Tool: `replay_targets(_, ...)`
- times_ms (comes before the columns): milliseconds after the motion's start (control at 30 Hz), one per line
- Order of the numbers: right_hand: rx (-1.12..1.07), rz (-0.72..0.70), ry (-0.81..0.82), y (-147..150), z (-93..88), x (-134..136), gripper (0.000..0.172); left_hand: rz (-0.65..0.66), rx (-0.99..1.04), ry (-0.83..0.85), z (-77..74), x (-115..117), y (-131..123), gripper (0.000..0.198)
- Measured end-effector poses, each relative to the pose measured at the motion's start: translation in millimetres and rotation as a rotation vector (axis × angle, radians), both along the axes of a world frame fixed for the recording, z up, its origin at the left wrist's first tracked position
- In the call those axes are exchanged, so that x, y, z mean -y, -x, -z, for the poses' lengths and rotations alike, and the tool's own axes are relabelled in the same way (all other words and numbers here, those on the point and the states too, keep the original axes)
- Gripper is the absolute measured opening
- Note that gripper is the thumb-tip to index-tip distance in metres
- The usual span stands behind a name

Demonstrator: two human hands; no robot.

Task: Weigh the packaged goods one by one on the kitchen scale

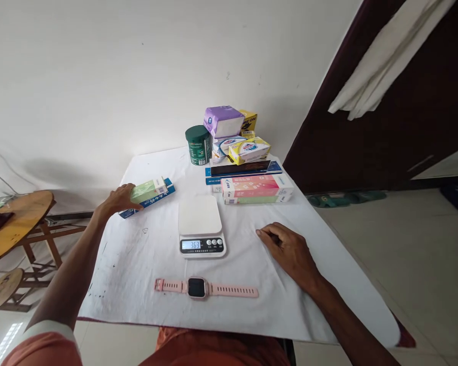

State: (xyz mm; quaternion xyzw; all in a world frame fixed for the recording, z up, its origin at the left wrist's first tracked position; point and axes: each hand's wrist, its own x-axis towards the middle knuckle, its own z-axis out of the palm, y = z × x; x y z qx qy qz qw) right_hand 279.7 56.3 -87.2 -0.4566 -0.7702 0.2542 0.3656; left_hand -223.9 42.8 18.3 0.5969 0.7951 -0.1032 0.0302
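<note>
At the left of the table, my left hand [122, 199] grips the end of a light green box [148, 190], fingers over its top and thumb along the near side. That box lies on a flat blue box [158, 197]. My right hand [288, 249] rests on the white cloth with its fingers curled in and nothing visible in them. Between my hands stands a white kitchen scale [200, 216] with a bare platform; its lit display seems to read 363. Nearer to me, a pink-strapped smartwatch [196, 288] lies stretched out flat.
Behind the scale are a pink box [257, 189], a dark flat box [240, 169], a yellow-and-white pack [249, 150], a purple tissue pack [223, 121] and a green canister [198, 146]. The white wall [137, 76] borders the table's back. A wooden table [19, 223] stands at left.
</note>
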Motion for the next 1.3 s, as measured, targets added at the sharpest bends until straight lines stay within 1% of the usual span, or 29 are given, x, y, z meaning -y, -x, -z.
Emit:
replay_targets(67,-0.001,-0.012,-0.019,0.4,-1.0,1.0,0.037,-0.008,0.014,-0.048,-3.0,5.6,-1.9,0.081)
replay_targets(167,0.009,-0.022,-0.049,0.6,-2.3,1.9,0.037,-0.034,0.079,-0.113,-10.1,17.3,-7.9,0.067)
replay_targets(233,0.012,-0.02,-0.056,0.5,-2.8,2.2,0.037,-0.044,0.132,-0.193,-15.1,27.1,-15.0,0.063)
replay_targets(333,0.008,-0.009,-0.048,0.8,-3.1,2.5,0.035,-0.024,0.199,-0.304,-20.5,43.6,-32.7,0.06)
replay_targets(433,0.014,0.002,-0.024,1.3,-3.9,3.2,0.034,0.042,0.284,-0.374,-20.5,59.0,-60.4,0.059)
replay_targets(500,0.016,0.007,-0.005,1.4,-4.7,4.0,0.033,0.104,0.367,-0.415,-16.0,65.5,-82.5,0.059)
replay_targets(567,0.014,0.011,0.008,1.2,-5.6,4.9,0.032,0.179,0.442,-0.441,-8.0,67.4,-104.9,0.057)
replay_targets(700,0.022,0.011,0.01,0.7,-5.9,6.0,0.031,0.346,0.494,-0.411,12.7,58.8,-141.7,0.05)
replay_targets(767,0.021,0.009,0.007,0.7,-4.9,5.8,0.031,0.393,0.486,-0.382,21.6,52.8,-152.5,0.047)
replay_targets(833,0.013,0.009,0.0,1.0,-3.4,5.0,0.031,0.407,0.484,-0.369,27.8,48.9,-157.4,0.047)
replay_targets(933,0.004,0.003,-0.014,1.6,-1.3,3.3,0.031,0.421,0.493,-0.355,30.3,48.6,-155.3,0.052)
replay_targets(1000,0.007,0.0,-0.018,2.0,-0.5,2.3,0.03,0.428,0.505,-0.368,26.4,51.4,-149.4,0.063)
replay_targets(1067,0.003,0.0,-0.016,2.0,-0.2,1.8,0.029,0.419,0.539,-0.434,17.4,55.1,-141.9,0.069)
replay_targets(1200,0.003,0.002,-0.011,1.6,0.0,1.5,0.027,0.348,0.578,-0.634,-8.6,60.5,-131.3,0.06)
replay_targets(1267,0.01,0.004,-0.009,1.5,0.4,1.3,0.027,0.343,0.55,-0.664,-17.8,61.3,-132.2,0.061)
replay_targets(1300,0.011,0.004,-0.008,1.6,0.7,1.1,0.027,0.356,0.534,-0.649,-19.7,61.1,-134.3,0.061)
